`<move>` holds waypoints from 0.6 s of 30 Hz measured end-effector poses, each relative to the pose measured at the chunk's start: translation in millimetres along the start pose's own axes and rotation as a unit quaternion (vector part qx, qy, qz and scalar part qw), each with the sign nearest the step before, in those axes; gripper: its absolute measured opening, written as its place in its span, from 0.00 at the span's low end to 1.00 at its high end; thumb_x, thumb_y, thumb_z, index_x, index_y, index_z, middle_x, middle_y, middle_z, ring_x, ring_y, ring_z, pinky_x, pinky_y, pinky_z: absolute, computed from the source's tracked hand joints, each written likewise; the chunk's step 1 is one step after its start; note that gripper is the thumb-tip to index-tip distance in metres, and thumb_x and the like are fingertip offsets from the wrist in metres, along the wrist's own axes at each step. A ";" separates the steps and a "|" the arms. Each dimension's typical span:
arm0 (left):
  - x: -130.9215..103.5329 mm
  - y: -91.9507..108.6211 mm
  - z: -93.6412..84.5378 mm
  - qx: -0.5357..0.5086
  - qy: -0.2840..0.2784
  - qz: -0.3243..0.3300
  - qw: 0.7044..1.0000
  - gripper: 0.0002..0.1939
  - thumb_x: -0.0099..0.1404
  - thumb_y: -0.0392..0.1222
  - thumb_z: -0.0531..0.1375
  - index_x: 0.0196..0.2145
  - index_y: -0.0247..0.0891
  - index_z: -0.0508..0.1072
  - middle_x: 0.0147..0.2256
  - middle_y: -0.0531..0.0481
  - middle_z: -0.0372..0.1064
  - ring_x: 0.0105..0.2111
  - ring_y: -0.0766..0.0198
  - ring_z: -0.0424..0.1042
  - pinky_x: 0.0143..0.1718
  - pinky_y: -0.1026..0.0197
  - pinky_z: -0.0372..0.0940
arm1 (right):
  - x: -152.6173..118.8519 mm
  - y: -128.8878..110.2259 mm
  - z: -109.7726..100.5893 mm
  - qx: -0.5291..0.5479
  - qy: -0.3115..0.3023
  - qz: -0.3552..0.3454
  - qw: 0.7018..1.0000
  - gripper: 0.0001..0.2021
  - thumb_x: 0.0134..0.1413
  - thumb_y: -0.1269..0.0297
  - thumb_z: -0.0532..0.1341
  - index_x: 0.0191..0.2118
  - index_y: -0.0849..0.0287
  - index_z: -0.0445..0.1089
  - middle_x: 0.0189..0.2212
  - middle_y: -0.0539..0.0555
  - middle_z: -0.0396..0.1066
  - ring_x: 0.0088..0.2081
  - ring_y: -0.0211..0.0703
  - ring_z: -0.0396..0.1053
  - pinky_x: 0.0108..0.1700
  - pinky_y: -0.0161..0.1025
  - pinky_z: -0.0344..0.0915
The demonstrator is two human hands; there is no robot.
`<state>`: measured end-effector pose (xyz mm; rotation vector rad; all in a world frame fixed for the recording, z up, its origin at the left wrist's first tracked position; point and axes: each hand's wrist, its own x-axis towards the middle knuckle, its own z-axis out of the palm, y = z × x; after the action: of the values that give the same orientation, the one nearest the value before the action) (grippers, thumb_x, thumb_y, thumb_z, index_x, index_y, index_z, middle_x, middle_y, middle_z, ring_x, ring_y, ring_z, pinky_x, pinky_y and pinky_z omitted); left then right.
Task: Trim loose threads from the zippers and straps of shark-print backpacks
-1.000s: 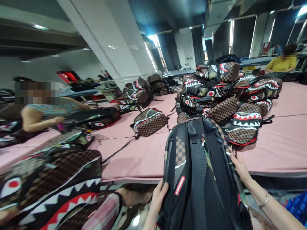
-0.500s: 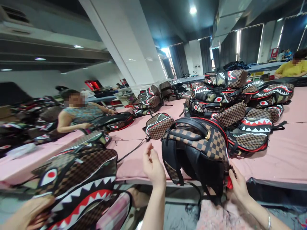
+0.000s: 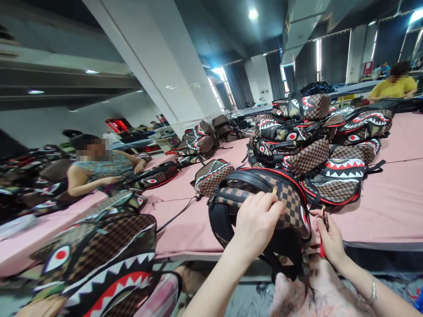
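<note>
- Two hands are at the bag (image 3: 291, 211) now; half a second ago the left hand was lifted off to one side.
- The left hand (image 3: 259, 220) has come down on the checked top, beside the gold fitting (image 3: 274, 192) of the handle (image 3: 247, 176). Its fingers are curled, but whether they grip anything cannot be told.
- The right hand (image 3: 330, 242) stays at the bag's right edge, fingers closed around a small dark item (image 3: 326, 220) that is too unclear to name.
- The bag has been turned: a second ago its back and straps (image 3: 220, 220) faced the wearer, and now the top does. It sits tilted at the near edge of the table (image 3: 390, 189), just in front of the pile (image 3: 307, 158).
- For the work in hand, this likely means the left hand steadies the bag, with attention on its top and right side.
- Another person's hand (image 3: 42, 306) lies on the shark bag (image 3: 109, 246) at lower left, well apart.
</note>
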<state>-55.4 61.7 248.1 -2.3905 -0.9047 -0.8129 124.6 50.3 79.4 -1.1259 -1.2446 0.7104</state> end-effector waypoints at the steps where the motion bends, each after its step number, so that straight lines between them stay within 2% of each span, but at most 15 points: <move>1: 0.6 -0.2 1.8 -0.007 0.012 -0.019 1.000 0.06 0.62 0.35 0.54 0.28 0.38 0.67 0.28 0.51 0.69 0.28 0.65 0.65 0.28 0.63 0.59 | 4.4 -9.0 -3.6 -0.017 -0.017 -0.001 1.000 0.14 0.59 0.56 0.50 0.45 0.57 0.61 0.35 0.54 0.70 0.36 0.42 0.69 0.36 0.37 0.67; 3: 0.0 -1.1 6.2 -0.039 0.057 -0.074 0.995 0.06 0.63 0.35 0.52 0.28 0.37 0.65 0.27 0.50 0.68 0.28 0.66 0.66 0.29 0.64 0.60 | 12.3 -27.8 -9.2 -0.052 -0.070 -0.014 0.996 0.14 0.58 0.56 0.51 0.46 0.57 0.58 0.33 0.53 0.69 0.33 0.41 0.68 0.33 0.35 0.66; 6: -1.1 -2.9 12.8 -0.070 0.100 -0.134 0.983 0.06 0.64 0.35 0.51 0.28 0.37 0.63 0.26 0.51 0.66 0.27 0.66 0.66 0.29 0.64 0.61 | 21.7 -53.4 -11.0 -0.095 -0.116 -0.059 0.987 0.12 0.60 0.58 0.49 0.46 0.56 0.58 0.34 0.52 0.68 0.35 0.39 0.67 0.36 0.35 0.64; 9: 0.9 -3.9 18.1 -0.076 0.116 -0.155 0.978 0.06 0.63 0.34 0.51 0.28 0.38 0.62 0.25 0.52 0.65 0.27 0.66 0.65 0.29 0.65 0.61 | 30.5 -69.6 -4.6 -0.102 -0.105 -0.120 0.982 0.09 0.59 0.60 0.50 0.42 0.57 0.61 0.35 0.52 0.68 0.35 0.39 0.67 0.36 0.33 0.64; 13: 4.7 -4.3 22.5 -0.080 0.127 -0.162 0.975 0.05 0.62 0.33 0.51 0.29 0.38 0.62 0.26 0.52 0.64 0.27 0.66 0.65 0.29 0.64 0.61 | 42.3 -76.9 8.4 -0.106 -0.065 -0.212 0.969 0.07 0.55 0.61 0.57 0.38 0.58 0.63 0.28 0.50 0.69 0.27 0.36 0.67 0.30 0.31 0.63; 18: 4.7 -4.5 24.1 -0.080 0.132 -0.157 0.976 0.04 0.62 0.33 0.52 0.29 0.38 0.62 0.27 0.51 0.64 0.28 0.66 0.65 0.30 0.64 0.61 | 51.8 -79.2 19.5 -0.137 -0.043 -0.252 0.957 0.07 0.55 0.60 0.57 0.35 0.58 0.66 0.26 0.50 0.70 0.23 0.34 0.66 0.26 0.31 0.62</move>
<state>-47.0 81.0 234.7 -2.2244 -1.1577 -1.3335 105.8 75.9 170.7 -0.9427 -1.6599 0.2055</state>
